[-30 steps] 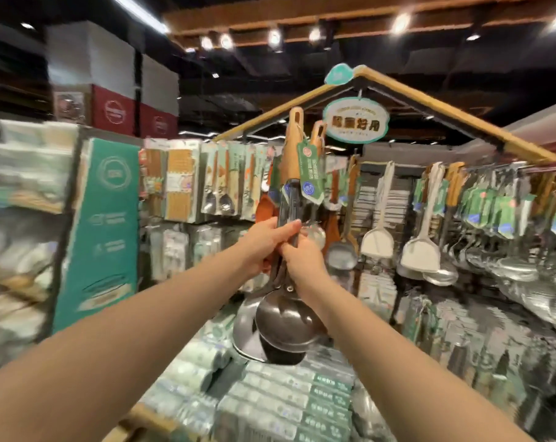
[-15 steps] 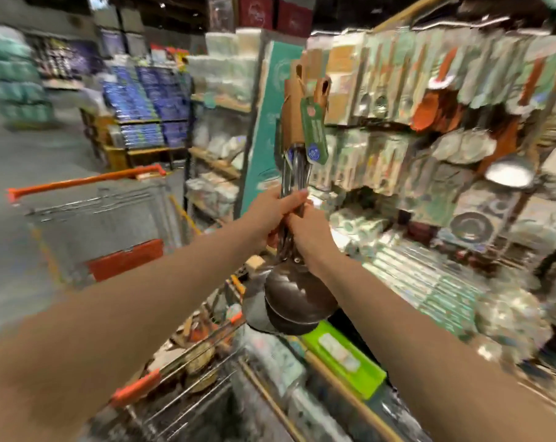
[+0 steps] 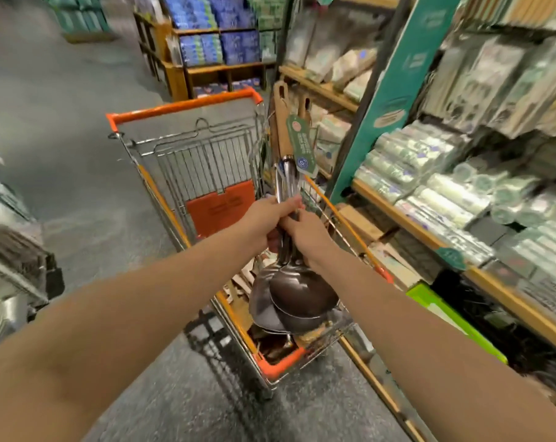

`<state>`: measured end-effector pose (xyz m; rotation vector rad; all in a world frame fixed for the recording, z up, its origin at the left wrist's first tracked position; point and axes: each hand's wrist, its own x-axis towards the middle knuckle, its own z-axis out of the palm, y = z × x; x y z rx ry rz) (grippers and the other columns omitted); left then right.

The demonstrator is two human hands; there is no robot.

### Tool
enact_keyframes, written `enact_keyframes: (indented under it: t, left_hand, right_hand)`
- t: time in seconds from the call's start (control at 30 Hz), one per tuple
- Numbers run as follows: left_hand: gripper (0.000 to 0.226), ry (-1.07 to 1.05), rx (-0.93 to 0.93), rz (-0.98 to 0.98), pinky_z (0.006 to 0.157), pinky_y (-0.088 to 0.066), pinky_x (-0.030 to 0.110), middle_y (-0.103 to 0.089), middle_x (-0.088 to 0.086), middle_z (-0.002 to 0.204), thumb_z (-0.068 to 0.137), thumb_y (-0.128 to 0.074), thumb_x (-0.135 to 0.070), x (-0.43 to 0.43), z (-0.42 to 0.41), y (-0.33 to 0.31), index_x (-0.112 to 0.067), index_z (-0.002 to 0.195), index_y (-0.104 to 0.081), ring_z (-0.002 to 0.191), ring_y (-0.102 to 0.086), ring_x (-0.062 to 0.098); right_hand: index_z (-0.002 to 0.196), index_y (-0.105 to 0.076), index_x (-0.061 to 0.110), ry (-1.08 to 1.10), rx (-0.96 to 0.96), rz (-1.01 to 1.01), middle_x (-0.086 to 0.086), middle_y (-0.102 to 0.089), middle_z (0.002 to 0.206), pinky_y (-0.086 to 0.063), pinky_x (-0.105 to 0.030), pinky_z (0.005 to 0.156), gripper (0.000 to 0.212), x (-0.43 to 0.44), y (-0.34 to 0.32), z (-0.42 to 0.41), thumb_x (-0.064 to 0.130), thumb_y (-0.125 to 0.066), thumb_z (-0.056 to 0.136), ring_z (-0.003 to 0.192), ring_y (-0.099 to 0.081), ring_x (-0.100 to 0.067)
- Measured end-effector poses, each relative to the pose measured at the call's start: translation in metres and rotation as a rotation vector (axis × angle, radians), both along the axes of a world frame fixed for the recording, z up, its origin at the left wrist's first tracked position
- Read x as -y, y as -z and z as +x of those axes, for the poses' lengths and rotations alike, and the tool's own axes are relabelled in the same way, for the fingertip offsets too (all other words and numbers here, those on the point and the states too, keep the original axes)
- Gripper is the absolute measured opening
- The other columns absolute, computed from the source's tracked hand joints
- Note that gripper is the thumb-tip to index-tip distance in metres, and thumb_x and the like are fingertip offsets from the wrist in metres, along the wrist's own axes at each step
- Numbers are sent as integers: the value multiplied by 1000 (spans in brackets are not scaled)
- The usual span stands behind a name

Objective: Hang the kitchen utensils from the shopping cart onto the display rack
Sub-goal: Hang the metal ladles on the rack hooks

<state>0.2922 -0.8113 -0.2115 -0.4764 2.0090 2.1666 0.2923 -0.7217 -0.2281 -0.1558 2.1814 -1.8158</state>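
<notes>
A bundle of steel ladles (image 3: pixel 297 291) with wooden handles and green tags stands upright, bowls down, over the shopping cart (image 3: pixel 187 106). My left hand (image 3: pixel 263 221) grips the metal shafts from the left. My right hand (image 3: pixel 305 236) grips the same shafts from the right, just below. More utensils (image 3: pixel 270 349) lie in the cart's basket under the ladle bowls. The hanging display rack is out of view.
Wooden shelves (image 3: pixel 429 240) with wrapped rolls and packaged goods run along the right, beside a teal end panel (image 3: pixel 394 90). A green box (image 3: pixel 442 314) sits low by the shelf. Grey aisle floor (image 3: pixel 63 122) opens to the left; metal goods (image 3: pixel 8 260) stand at far left.
My view has swung left and down from the hanging rack to the cart. Both hands keep their hold on the ladle bundle, now lowered over the cart basket.
</notes>
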Motion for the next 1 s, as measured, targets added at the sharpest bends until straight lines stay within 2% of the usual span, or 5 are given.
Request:
enact_keyframes:
  t: [0.27,0.43,0.57,0.8,1.0]
  left_hand:
    - [28,-146,306,16,31,-23,9,-34,5,53,89,-61,-28,39,-99,136,-13,69,-50,21,-27,7]
    - [29,-266,586,72,39,-39,17,-57,27,71,86,-65,-15,38,-126,241,-5,112,-55,41,-46,14]
    - [23,-275,788,140,64,-54,45,-54,14,71,87,-64,-16,23,-136,310,3,99,-60,63,-54,27]
    - [27,-163,926,180,59,-44,32,-51,9,61,92,-58,-13,-30,-151,368,-10,67,-46,57,-47,18]
    - [30,-91,910,214,95,-48,48,-60,18,118,92,-57,-16,-46,-150,388,-5,120,-52,105,-59,33]
  right_hand:
    - [126,-54,8,-118,206,242,-17,-64,110,-49,-50,92,37,45,129,-103,16,-55,91,102,-62,-32]
    - [126,-51,1,-338,374,584,-22,-55,125,-40,-45,101,37,46,238,-138,23,-46,96,120,-50,-38]
    - [119,-53,9,-330,425,824,-18,-58,118,-43,-41,94,53,23,318,-149,44,-26,89,117,-54,-36]
    - [127,-50,-1,-370,550,872,-23,-52,132,-39,-32,93,34,-19,326,-162,15,-37,100,121,-51,-32]
    - [115,-56,2,-307,625,854,-15,-62,115,-36,-24,77,30,-37,341,-160,20,-37,101,106,-58,-28]
